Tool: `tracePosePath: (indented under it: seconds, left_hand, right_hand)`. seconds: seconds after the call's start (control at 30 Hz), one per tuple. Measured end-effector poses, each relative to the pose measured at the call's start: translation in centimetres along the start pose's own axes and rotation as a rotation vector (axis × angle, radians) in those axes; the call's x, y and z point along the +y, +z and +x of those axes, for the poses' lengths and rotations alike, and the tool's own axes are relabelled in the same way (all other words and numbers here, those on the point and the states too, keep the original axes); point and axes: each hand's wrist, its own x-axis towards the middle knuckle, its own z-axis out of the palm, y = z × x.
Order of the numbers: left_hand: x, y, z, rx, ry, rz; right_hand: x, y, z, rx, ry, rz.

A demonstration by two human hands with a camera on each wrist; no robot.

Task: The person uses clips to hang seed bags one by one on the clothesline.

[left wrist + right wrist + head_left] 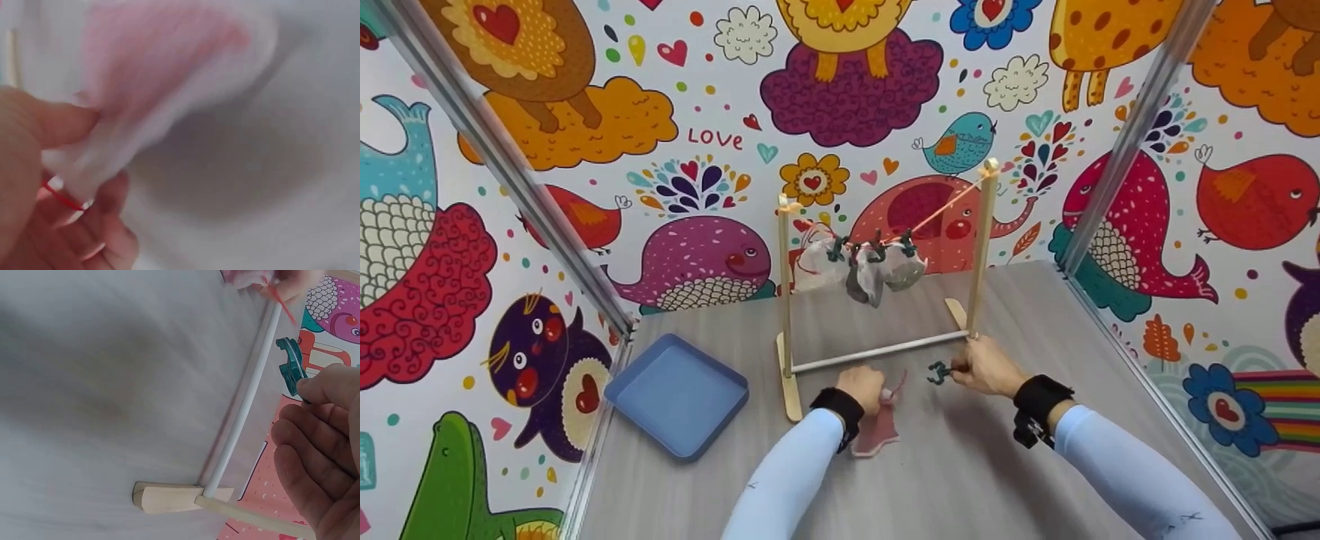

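My left hand (861, 386) pinches a small pink cloth piece (877, 431) with white edging and a thin red cord; in the left wrist view the cloth (163, 56) fans out from between thumb and fingers. My right hand (988, 367) holds a green clothes peg (938, 372) between thumb and forefinger, its far end pointing away from the fingertips, as the right wrist view shows with the peg (291, 365). Both hands are just in front of a small wooden drying rack (981, 255). On its orange string (949, 206), several dark green pegs hold whitish and grey cloth pieces (870, 277).
To the left, a blue square tray (675, 397) lies on the grey wood-grain table (960, 480). The rack's white crossbar (881, 351) runs low between its two feet. Patterned walls (697, 262) with metal edge rails (510, 161) enclose the table.
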Motion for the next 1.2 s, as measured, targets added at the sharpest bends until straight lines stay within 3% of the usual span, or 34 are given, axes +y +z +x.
tracePosePath:
  seconds: [0.07, 0.1, 0.13, 0.3, 0.43, 0.53, 0.6, 0.7, 0.9, 1.03, 1.2]
  left_hand:
    - [1.2, -2.6, 0.0, 0.045, 0.074, 0.085]
    - [2.5, -5.8, -0.4, 0.043, 0.098, 0.104]
    - [3.3, -7.6, -0.3, 0.058, 0.122, 0.129]
    - [7.0, -16.6, 1.5, 0.139, 0.142, 0.121]
    - [8.4, -22.3, 3.7, 0.253, 0.161, 0.054]
    - [8.7, -25.3, 5.5, 0.375, 0.16, 0.053]
    - [8.6, -26.7, 6.9, 0.454, 0.115, 0.076]
    - [7.9, -27.7, 8.6, 0.521, -0.01, 0.076]
    - [5.5, -27.6, 9.9, 0.504, -0.224, -0.032]
    - [4.4, -27.2, 9.9, 0.511, -0.266, -0.101]
    - [4.7, -27.2, 9.7, 0.524, -0.247, -0.103]
  right_hand:
    - [0.1, 0.0, -0.1, -0.001, 0.008, -0.002]
    - [0.2, 0.0, -0.2, -0.003, 0.008, -0.009]
    - [0.2, -0.1, -0.2, -0.005, 0.009, -0.013]
    - [0.7, -0.8, -0.3, -0.015, 0.009, -0.07]
    - [0.5, -1.9, -0.1, -0.035, 0.041, -0.061]
    - [-0.1, -3.1, 0.4, -0.055, 0.089, -0.052]
    - [-0.7, -4.1, 0.9, -0.068, 0.118, -0.053]
    - [-1.7, -5.7, 2.0, -0.079, 0.143, -0.06]
    - [-3.7, -10.2, 4.9, -0.069, 0.177, -0.062]
    - [-5.2, -14.2, 7.3, 0.005, 0.134, -0.15]
    - [-7.0, -18.9, 10.0, 0.172, -0.016, -0.37]
